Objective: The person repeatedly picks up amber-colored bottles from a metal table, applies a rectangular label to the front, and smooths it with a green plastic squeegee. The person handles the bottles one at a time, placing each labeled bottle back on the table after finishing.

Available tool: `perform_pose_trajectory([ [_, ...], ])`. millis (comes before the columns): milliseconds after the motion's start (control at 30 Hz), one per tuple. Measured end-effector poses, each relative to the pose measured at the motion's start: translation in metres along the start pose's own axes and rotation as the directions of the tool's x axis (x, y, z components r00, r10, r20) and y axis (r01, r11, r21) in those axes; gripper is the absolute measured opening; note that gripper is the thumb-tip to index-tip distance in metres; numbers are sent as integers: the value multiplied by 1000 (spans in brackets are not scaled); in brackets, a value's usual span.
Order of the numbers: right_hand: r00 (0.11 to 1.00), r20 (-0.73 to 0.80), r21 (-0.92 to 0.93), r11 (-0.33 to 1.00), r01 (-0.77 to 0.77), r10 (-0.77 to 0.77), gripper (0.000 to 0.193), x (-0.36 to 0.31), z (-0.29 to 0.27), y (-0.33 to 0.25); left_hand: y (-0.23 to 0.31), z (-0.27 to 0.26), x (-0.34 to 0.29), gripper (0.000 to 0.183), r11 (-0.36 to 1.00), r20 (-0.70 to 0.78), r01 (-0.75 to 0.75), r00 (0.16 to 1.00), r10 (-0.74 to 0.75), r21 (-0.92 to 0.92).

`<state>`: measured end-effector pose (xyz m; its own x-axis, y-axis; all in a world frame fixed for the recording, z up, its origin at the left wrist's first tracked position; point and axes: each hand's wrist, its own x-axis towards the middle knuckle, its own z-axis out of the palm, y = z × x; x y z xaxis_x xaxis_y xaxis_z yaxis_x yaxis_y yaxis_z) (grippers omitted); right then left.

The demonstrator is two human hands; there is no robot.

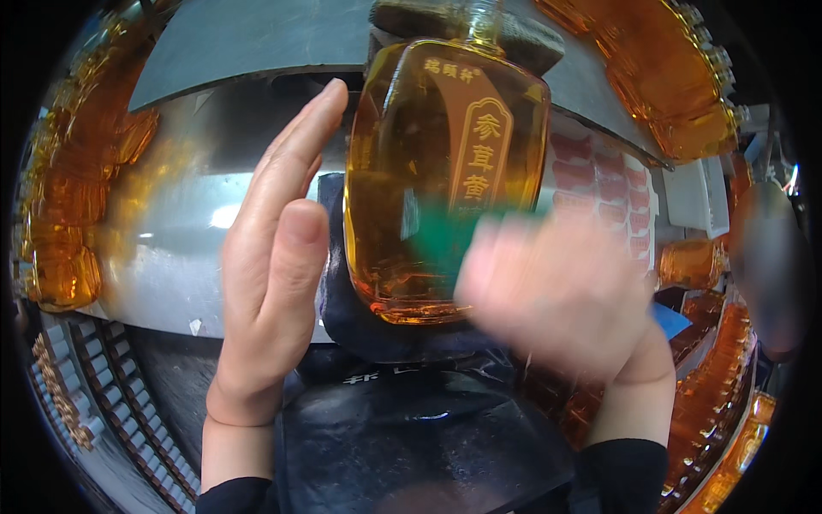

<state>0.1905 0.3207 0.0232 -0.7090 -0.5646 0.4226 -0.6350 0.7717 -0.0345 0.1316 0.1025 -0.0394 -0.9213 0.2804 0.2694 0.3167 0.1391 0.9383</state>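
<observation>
A large flat-sided glass bottle (385, 188) of amber liquid lies in front of me, its neck pointing away. Its broad face, turned up, carries a tall reddish-gold label (485, 128). My left hand (278, 231) stands on edge along the bottle's left side, fingers stretched out and thumb up, holding nothing. Over the lower right of the bottle is my right hand (556, 287), smeared by motion and closed on a flat green scraper (441, 240), which is also blurred. The bottle's lower end rests over a dark pad (332, 214).
A dark block (535, 38) supports the neck end. Right of the bottle lies a sheet of red labels (604, 176), near a white bin (698, 197). Amber bottles (64, 265) crowd the left, with more bottles (659, 68) at far right. Conveyor rollers (116, 364) run at lower left.
</observation>
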Motion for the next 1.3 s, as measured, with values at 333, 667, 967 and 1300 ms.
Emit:
perform_pose_trajectory([
  [333,867,39,483,751,-451,496,67,25,-50,60,27,22,24,73,907,205,105,979,-21,-408],
  [667,813,-408,292,903,-316,416,11,35,-131,90,29,-30,28,48,978,108,-84,988,106,-190],
  [967,842,-263,-92,857,-507,470,24,89,-97,225,-43,-142,224,96,926,-432,-171,846,313,336],
  [1300,792,-370,-49,841,-539,486,41,48,-76,187,-115,-232,287,80,996,-250,71,965,-83,-55],
])
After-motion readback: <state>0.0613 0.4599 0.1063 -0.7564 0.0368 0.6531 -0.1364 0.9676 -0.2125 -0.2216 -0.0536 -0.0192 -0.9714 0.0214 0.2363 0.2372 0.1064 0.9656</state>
